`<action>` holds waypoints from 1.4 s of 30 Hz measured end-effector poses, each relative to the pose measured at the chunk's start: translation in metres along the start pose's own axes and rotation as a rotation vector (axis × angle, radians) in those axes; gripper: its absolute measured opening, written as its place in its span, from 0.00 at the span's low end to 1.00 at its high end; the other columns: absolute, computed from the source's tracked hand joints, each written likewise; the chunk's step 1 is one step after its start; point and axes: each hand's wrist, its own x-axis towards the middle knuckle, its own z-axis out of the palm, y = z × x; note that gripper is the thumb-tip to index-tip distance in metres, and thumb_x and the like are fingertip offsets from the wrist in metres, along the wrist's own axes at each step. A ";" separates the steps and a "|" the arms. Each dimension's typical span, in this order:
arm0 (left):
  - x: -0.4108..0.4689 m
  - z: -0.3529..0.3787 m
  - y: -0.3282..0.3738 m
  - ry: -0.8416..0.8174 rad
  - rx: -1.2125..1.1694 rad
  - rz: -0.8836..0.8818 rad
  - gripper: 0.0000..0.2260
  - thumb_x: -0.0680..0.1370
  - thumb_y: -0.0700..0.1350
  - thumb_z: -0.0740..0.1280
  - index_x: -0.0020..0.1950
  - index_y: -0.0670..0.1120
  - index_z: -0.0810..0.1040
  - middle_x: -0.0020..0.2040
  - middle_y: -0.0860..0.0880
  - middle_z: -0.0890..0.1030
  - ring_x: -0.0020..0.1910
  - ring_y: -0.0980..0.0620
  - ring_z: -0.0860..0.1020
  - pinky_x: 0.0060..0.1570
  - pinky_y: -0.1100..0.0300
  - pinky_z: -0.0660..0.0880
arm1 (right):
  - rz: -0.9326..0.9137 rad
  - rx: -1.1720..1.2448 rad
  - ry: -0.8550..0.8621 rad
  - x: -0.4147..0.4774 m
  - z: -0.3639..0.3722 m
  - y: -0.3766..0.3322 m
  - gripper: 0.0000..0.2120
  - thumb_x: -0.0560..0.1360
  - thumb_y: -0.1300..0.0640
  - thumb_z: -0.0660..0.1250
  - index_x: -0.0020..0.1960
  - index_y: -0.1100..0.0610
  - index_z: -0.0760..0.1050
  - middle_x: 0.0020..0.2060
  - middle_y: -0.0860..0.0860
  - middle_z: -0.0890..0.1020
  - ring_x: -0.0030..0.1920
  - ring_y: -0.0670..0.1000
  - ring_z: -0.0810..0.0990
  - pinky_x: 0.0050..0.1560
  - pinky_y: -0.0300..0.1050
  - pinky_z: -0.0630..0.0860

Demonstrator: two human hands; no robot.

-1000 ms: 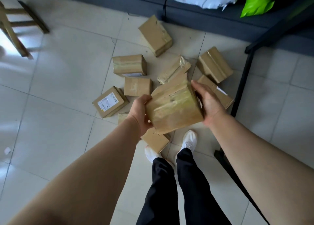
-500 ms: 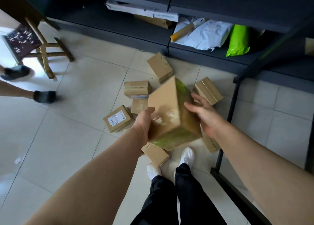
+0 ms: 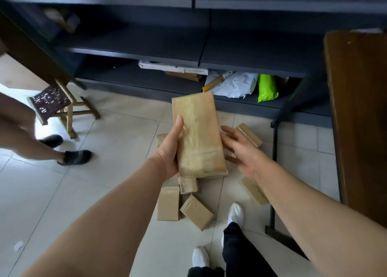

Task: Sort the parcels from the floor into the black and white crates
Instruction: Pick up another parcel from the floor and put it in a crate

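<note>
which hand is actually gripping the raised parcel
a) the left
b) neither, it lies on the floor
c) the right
a: the left hand wraps round the raised parcel, thumb on its face, while the right hand is spread open beside it.

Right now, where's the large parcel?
Head view, centre: the left hand grips the large parcel above the floor parcels, right hand open beside its right edge.
</note>
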 end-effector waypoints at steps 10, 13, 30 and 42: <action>-0.082 -0.018 0.025 0.339 0.239 0.166 0.29 0.76 0.69 0.60 0.63 0.47 0.78 0.51 0.46 0.84 0.50 0.44 0.82 0.57 0.44 0.78 | -0.074 -0.182 -0.005 -0.090 0.044 -0.020 0.32 0.66 0.51 0.77 0.68 0.51 0.71 0.60 0.49 0.82 0.60 0.52 0.79 0.63 0.53 0.74; -0.110 0.002 0.033 0.162 0.360 0.195 0.47 0.64 0.80 0.57 0.74 0.52 0.69 0.64 0.47 0.79 0.61 0.43 0.78 0.66 0.42 0.71 | -0.158 -0.122 0.096 -0.112 0.044 -0.029 0.24 0.74 0.52 0.73 0.67 0.48 0.70 0.57 0.47 0.82 0.57 0.51 0.80 0.56 0.50 0.77; -0.200 0.255 0.046 -0.456 0.427 0.459 0.30 0.66 0.60 0.72 0.67 0.53 0.75 0.55 0.47 0.85 0.54 0.41 0.84 0.59 0.41 0.77 | -0.495 0.045 0.671 -0.325 -0.091 -0.137 0.05 0.69 0.57 0.72 0.46 0.52 0.81 0.55 0.52 0.83 0.56 0.55 0.80 0.62 0.54 0.75; -0.249 0.512 -0.035 -0.586 0.448 0.531 0.29 0.65 0.60 0.73 0.65 0.53 0.77 0.52 0.47 0.86 0.51 0.41 0.84 0.57 0.42 0.78 | -0.652 0.192 0.817 -0.457 -0.304 -0.162 0.12 0.74 0.53 0.72 0.57 0.49 0.80 0.54 0.48 0.83 0.52 0.49 0.80 0.42 0.45 0.71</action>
